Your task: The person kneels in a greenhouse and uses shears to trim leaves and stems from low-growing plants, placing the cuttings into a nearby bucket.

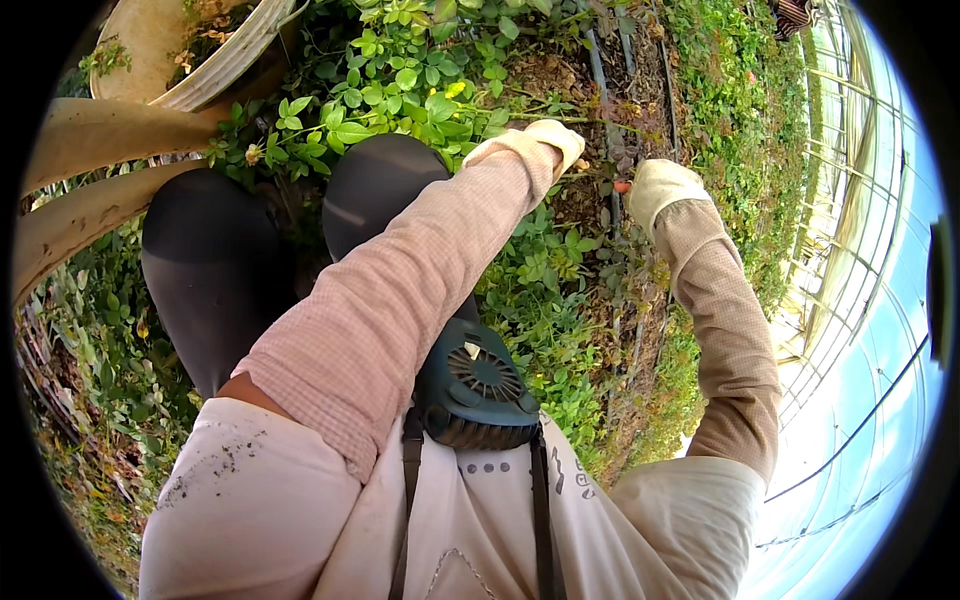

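My left hand, in a pale glove, is low over the bed beside a long thorny-looking green stem; its fingers point away and are mostly hidden. My right hand, also gloved, is bent inward a little to the right of it. A small orange-red thing shows at the right hand's inner side; whether it is a flower or part of a tool, I cannot tell. Leafy plants, probably roses, surround the hands. What either hand grips is hidden by gloves and sleeves.
Dark hoses run along the soil between plant rows. A large pale tub with dry leaves stands upper left, near my knees. A portable fan hangs at my front. Another person's striped clothing shows top right, beside the greenhouse frame.
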{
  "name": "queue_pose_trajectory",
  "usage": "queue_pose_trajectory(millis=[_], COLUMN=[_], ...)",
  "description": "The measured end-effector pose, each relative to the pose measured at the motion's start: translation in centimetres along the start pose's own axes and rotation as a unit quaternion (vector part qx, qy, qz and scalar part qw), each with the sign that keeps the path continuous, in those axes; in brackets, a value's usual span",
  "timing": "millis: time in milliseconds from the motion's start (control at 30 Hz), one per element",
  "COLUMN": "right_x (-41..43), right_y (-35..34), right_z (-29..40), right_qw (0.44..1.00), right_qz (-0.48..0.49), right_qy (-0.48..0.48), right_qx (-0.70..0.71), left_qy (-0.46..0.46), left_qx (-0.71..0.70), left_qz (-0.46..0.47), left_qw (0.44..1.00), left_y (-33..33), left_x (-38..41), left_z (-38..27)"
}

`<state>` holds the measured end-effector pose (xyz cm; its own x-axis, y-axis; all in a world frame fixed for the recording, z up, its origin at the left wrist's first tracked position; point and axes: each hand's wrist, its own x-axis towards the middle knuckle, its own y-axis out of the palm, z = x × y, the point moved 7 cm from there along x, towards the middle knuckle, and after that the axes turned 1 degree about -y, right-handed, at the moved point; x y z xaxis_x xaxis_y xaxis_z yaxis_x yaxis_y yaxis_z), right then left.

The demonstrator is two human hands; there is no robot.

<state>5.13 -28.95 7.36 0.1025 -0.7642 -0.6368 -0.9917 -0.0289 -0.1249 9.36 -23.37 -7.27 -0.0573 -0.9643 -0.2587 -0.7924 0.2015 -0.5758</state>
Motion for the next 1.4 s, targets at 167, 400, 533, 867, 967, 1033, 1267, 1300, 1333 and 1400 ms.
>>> queue_pose_trajectory(millis=[167,400,533,867,967,1033,1267,1300,1333,1400], right_x=[0.6,0.3,-2.1,-3.5,-2.1,-3.9,-1.3,-2.5,-3.1,-2.2], right_y=[-0.4,0.0,-3.2,-2.3,-1.8,-5.0,-4.3,-6.4,-6.9,-6.6], right_z=[-0.1,0.1,0.1,-0.9,-2.7,-0.8,2.3,3.5,3.9,4.2], right_qw=[0.999,1.0,0.997,0.993,0.998,0.997,0.989,0.986,0.984,0.982], right_qz=[0.037,-0.016,-0.073,-0.103,-0.048,-0.023,-0.02,-0.032,-0.026,-0.04], right_qy=[0.037,0.01,-0.011,-0.052,0.014,0.003,-0.031,-0.038,-0.041,-0.058], right_qx=[-0.013,0.021,0.022,0.017,-0.023,-0.077,-0.141,-0.16,-0.169,-0.177], left_qy=[-0.06,-0.048,-0.119,-0.08,-0.068,-0.07,-0.09,-0.081,-0.057,-0.056], left_qx=[0.008,0.056,-0.214,0.077,0.09,0.102,0.129,0.115,0.11,0.094], left_qz=[-0.046,-0.029,-0.041,0.003,0.05,0.092,0.235,0.211,0.197,0.194], left_qw=[0.997,0.997,0.969,0.994,0.992,0.988,0.959,0.967,0.973,0.975], left_y=[-0.4,-0.9,0.5,1.4,3.8,5.9,15.8,15.2,15.0,14.7], left_x=[0.2,-1.2,0.8,2.3,3.7,5.2,14.5,14.9,14.7,13.8], left_z=[0.5,-1.4,2.5,0.9,-0.1,1.3,3.6,5.3,5.2,4.7])
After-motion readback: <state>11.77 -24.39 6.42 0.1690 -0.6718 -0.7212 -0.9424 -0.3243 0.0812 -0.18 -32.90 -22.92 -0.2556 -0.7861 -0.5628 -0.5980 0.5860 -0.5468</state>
